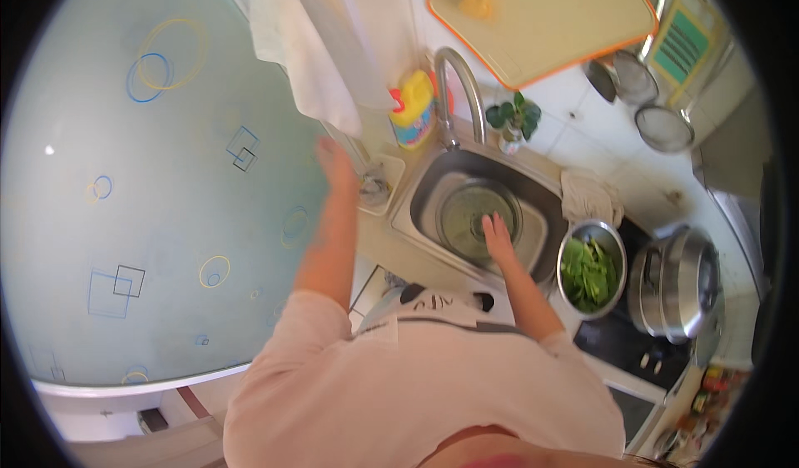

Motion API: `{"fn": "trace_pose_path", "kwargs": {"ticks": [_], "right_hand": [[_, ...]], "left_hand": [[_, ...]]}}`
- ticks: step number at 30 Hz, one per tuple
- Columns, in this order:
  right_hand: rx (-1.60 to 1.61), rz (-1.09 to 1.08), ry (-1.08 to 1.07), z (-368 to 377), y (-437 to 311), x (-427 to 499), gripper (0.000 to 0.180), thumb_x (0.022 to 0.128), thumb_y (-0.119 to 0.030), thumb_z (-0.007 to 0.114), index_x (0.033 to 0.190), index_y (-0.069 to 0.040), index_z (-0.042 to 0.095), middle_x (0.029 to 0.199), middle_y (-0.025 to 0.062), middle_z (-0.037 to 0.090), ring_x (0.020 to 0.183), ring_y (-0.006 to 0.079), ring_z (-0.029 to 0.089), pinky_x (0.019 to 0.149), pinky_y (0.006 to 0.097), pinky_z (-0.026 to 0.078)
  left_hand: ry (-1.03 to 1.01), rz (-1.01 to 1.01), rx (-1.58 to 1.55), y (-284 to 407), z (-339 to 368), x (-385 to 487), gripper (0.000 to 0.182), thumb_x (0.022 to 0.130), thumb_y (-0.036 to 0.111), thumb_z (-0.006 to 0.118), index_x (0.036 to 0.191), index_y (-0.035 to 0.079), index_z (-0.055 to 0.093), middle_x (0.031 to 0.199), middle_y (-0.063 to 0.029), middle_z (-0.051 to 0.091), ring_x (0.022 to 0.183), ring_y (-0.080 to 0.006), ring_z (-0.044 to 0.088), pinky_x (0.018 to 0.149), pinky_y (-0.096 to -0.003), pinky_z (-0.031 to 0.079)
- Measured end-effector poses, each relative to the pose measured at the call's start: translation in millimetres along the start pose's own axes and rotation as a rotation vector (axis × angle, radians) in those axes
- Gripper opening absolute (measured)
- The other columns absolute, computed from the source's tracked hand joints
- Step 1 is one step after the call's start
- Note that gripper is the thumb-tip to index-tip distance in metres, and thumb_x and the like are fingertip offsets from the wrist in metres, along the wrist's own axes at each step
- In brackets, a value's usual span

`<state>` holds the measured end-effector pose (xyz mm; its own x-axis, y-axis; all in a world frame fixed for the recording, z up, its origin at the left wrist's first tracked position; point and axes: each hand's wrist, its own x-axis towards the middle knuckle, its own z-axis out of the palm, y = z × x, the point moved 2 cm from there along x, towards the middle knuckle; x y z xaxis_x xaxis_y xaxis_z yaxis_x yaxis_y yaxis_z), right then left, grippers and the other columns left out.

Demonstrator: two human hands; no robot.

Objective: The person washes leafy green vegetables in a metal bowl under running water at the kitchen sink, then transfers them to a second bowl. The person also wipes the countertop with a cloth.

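Note:
My left hand is raised at the frosted glass panel, just below a hanging white cloth; it is blurred, and its fingers cannot be made out well. Over the steel sink is my right hand, fingers stretched and nothing seen in it. Beneath it in the basin sits a round clear bowl or lid; which one, I cannot tell. A curved steel faucet stands behind the basin. To the right, a metal bowl holds green leafy vegetables.
A steel steamer pot stands on the black cooktop. Behind the sink are a yellow detergent bottle and a small potted plant. Strainers and a cutting board hang on the tiled wall. A small tray lies left of the sink.

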<state>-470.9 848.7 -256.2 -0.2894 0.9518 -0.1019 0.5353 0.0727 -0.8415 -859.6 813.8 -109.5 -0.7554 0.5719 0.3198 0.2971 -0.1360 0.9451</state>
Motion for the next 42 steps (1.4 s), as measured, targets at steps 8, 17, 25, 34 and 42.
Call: {"fn": "trace_pose_path", "kwargs": {"ticks": [8,17,25,34,42], "right_hand": [[0.289,-0.358,0.066,0.6,-208.7,41.4,0.058,0.097,-0.046,0.042,0.131,0.000,0.047,0.130,0.0212,0.048,0.126,0.0343,0.042,0.107,0.0423,0.031],[0.984,-0.248,-0.188,31.8,-437.1,3.1,0.062,0.095,-0.056,0.042,0.134,-0.009,0.045,0.138,0.0113,0.044,0.123,0.0257,0.044,0.106,0.0377,0.033],[1.302,-0.318,-0.448,77.6,-482.8,61.2,0.059,0.084,-0.048,0.060,0.127,-0.007,0.055,0.122,0.0139,0.061,0.109,0.0255,0.058,0.092,0.0386,0.045],[0.765,-0.579,0.469,71.6,-505.3,38.3,0.053,0.088,-0.044,0.053,0.108,0.004,0.061,0.105,0.0281,0.063,0.102,0.0387,0.060,0.088,0.0402,0.047],[0.935,-0.239,0.709,124.5,-451.0,43.9,0.043,0.093,-0.037,0.054,0.114,0.001,0.052,0.117,0.0186,0.057,0.113,0.0295,0.055,0.094,0.0359,0.044]], "left_hand": [[-0.382,-0.412,-0.613,46.4,-16.6,75.5,0.038,0.092,0.008,0.047,0.129,-0.004,0.045,0.127,-0.0185,0.053,0.116,-0.0295,0.051,0.100,-0.0437,0.043],[-0.596,0.035,-0.470,185.9,-53.4,37.5,0.048,0.094,0.020,0.055,0.135,-0.002,0.042,0.133,-0.0115,0.050,0.119,-0.0224,0.050,0.103,-0.0381,0.041],[-0.620,0.222,-0.660,155.2,-42.4,59.5,0.048,0.095,0.025,0.053,0.136,0.002,0.043,0.131,-0.0119,0.050,0.118,-0.0229,0.052,0.100,-0.0357,0.043],[-0.392,0.268,-0.795,154.6,-23.7,68.5,0.039,0.095,0.023,0.050,0.126,-0.001,0.049,0.124,-0.0141,0.054,0.107,-0.0253,0.057,0.087,-0.0384,0.049],[-0.531,0.287,-0.699,130.9,-44.5,59.7,0.045,0.099,0.029,0.044,0.132,-0.001,0.045,0.132,-0.0152,0.048,0.115,-0.0263,0.052,0.097,-0.0380,0.042]]}}
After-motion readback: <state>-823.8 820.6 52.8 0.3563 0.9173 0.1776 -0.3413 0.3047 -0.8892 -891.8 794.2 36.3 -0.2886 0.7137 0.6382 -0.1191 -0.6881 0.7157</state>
